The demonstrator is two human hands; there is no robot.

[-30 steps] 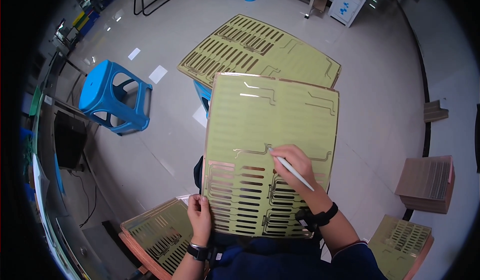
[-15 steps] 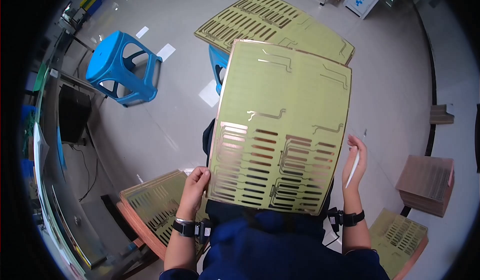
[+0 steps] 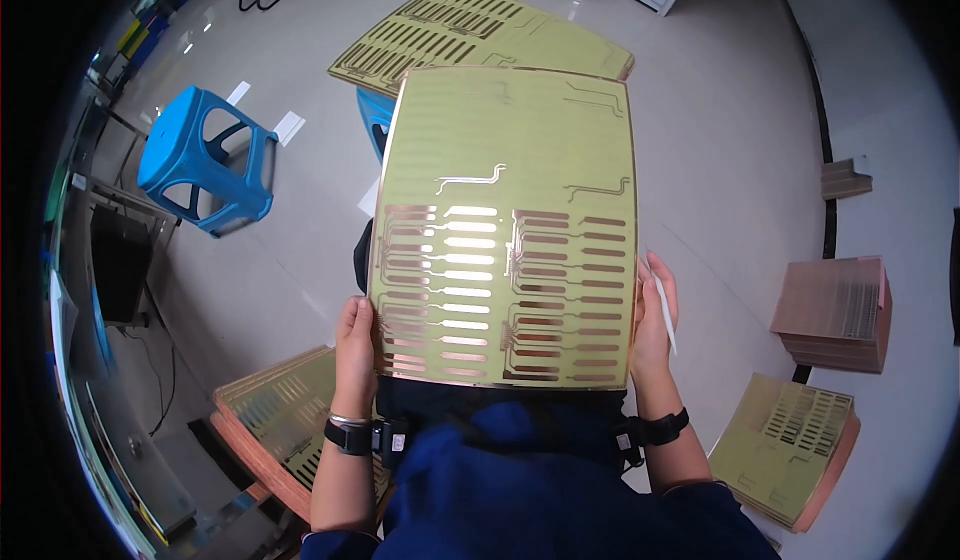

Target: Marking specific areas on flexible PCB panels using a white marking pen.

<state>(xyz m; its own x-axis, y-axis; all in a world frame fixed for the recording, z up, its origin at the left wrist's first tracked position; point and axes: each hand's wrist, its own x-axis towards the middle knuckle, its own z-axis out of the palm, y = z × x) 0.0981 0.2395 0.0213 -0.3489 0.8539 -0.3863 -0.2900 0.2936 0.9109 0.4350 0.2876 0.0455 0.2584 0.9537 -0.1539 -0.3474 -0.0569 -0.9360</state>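
Left hand (image 3: 357, 345) grips the lower left edge of a large yellow-green flexible circuit sheet with copper traces (image 3: 510, 220), fingers closed on it, holding it up in front of the body. Right hand (image 3: 652, 320) clamps the sheet's lower right edge, with a thin white pen (image 3: 664, 310) lying along its fingers. On the floor, a blue plastic stool (image 3: 205, 160) stands to the left, and a stack of similar sheets (image 3: 795, 445) lies at the lower right.

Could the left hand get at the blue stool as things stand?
Probably not. The left hand grips the left edge of the big yellow sheet, so it is occupied, and the blue stool stands well off on the floor to the left, apart from hand and sheet.
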